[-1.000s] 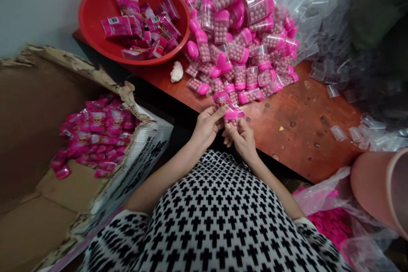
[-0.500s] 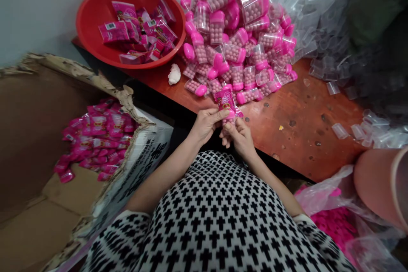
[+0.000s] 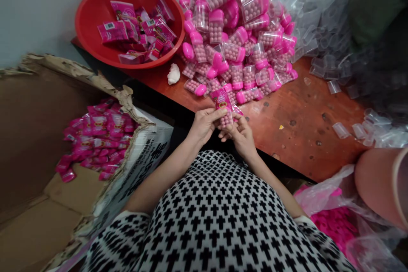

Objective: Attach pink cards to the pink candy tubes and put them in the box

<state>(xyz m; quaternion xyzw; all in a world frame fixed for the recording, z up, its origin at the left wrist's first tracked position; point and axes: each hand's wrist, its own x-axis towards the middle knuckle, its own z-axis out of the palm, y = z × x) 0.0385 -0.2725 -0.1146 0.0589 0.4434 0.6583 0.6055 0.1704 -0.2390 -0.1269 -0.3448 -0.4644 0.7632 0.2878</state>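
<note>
Close to the table's front edge, my left hand [image 3: 205,125] is closed, its thumb pressing on a printed pink packet [image 3: 221,98]. A clear tube of small pink balls [image 3: 226,119] lies against the packet's lower end, partly covered by my fingers. My right hand [image 3: 241,133] grips this tube from the other side, thumb near its bottom. Whether the tube's top end sits inside the packet I cannot tell. Just beyond my hands is a large heap of similar tubes with pink caps [image 3: 234,52].
A red basin [image 3: 86,36] with pink packets stands at the back left. Below it, a torn cardboard box [image 3: 28,106] holds more packets [image 3: 98,125]. Empty clear tubes [image 3: 341,130] lie to the right, near a pink bucket [image 3: 376,180] and a plastic bag of pink pieces [image 3: 334,221].
The packet has tilted slightly to the left, and more of the tube's balls show between my hands. Both hands stay in nearly the same place.
</note>
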